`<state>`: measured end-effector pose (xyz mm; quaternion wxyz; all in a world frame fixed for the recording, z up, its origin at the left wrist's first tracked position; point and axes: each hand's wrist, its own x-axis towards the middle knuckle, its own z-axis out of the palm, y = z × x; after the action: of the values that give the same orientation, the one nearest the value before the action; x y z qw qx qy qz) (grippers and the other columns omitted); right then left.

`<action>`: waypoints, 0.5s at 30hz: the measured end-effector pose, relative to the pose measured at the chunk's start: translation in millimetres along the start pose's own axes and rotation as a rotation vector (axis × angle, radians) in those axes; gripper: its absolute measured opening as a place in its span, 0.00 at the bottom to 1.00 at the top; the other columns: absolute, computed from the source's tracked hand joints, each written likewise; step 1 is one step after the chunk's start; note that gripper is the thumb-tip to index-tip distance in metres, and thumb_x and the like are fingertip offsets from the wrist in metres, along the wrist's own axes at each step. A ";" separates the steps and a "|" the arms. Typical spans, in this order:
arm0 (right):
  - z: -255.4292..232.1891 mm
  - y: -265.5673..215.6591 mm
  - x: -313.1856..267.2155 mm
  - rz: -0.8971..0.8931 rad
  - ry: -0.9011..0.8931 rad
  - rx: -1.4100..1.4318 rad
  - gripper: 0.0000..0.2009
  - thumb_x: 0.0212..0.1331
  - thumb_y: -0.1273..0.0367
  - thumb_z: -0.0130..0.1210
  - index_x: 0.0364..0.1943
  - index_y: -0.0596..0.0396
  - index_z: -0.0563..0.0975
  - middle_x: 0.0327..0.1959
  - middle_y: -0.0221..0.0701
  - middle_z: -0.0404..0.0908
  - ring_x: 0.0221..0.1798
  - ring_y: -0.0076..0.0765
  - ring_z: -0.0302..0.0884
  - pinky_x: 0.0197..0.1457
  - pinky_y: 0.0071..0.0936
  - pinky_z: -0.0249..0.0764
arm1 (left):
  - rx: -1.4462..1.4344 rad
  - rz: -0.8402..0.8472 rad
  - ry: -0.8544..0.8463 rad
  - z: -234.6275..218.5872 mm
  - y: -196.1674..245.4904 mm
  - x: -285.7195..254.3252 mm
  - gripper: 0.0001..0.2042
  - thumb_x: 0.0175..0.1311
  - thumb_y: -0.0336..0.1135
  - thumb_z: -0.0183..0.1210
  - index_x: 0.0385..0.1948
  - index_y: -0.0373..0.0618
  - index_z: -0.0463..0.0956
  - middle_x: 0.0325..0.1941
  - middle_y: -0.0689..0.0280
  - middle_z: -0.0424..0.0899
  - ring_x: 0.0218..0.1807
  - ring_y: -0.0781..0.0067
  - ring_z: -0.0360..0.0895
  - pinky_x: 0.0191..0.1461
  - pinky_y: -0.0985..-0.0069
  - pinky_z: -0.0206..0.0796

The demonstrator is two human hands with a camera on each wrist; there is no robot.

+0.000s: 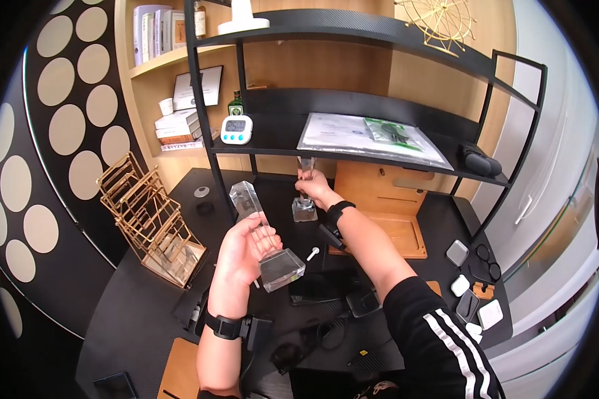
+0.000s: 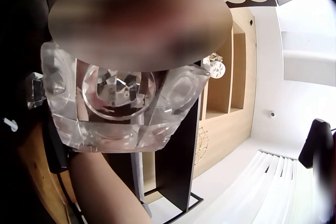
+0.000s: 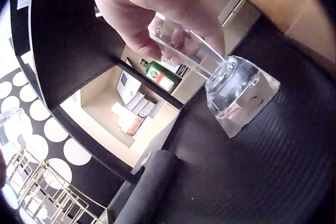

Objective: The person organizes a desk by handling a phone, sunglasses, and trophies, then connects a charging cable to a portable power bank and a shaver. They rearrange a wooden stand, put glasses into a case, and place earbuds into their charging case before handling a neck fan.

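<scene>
In the head view a clear crystal trophy (image 1: 283, 269) with a square base leans in the left hand (image 1: 241, 249), whose fingers curl round its column. The left wrist view shows a faceted clear block (image 2: 118, 134) close up. Under the shelf, the right hand (image 1: 315, 188) grips the column of a second crystal piece (image 1: 305, 211), which stands upright at the desk's back. From the right wrist, the right hand (image 3: 163, 3) has thumb and fingers on either side of that column, above the clear base (image 3: 244, 98) on the black surface.
A gold wire rack (image 1: 156, 226) stands at left. A black shelf (image 1: 273, 136) with a white timer (image 1: 237, 130) spans the back. A wooden board (image 1: 379, 213) stands right of the right hand. An earbud (image 1: 313, 253), cables, glasses (image 1: 494, 270) and small cases lie on the desk.
</scene>
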<state>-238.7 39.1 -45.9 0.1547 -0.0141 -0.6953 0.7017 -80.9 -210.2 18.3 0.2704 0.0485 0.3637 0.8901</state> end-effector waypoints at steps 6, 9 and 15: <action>11.2 -3.3 -9.1 0.030 0.165 -0.054 0.11 0.36 0.83 0.57 0.22 0.55 0.68 0.26 0.27 0.72 0.33 0.26 0.71 0.38 0.23 0.69 | 0.008 -0.039 0.068 -25.7 -5.0 19.5 0.06 0.67 0.34 0.51 0.39 0.44 0.74 0.30 0.59 0.82 0.32 0.60 0.80 0.39 0.66 0.74; 16.5 8.7 2.8 0.052 0.218 -0.203 0.10 0.37 0.83 0.56 0.21 0.56 0.67 0.24 0.27 0.71 0.32 0.24 0.71 0.38 0.23 0.69 | 0.022 -0.077 0.162 -31.9 2.7 42.7 0.07 0.67 0.34 0.51 0.36 0.42 0.73 0.30 0.59 0.80 0.31 0.62 0.79 0.39 0.67 0.73; 21.7 30.9 11.6 0.039 0.236 -0.247 0.09 0.37 0.84 0.55 0.24 0.58 0.73 0.23 0.22 0.71 0.30 0.22 0.69 0.35 0.22 0.67 | -0.118 -0.247 0.399 -49.9 6.5 131.3 0.06 0.61 0.31 0.52 0.27 0.42 0.67 0.25 0.62 0.74 0.29 0.63 0.74 0.37 0.69 0.72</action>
<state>-261.0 21.2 -73.3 0.2187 -0.1291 -0.7530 0.6071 -209.4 -177.2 -28.3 0.3024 -0.1893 0.3603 0.8619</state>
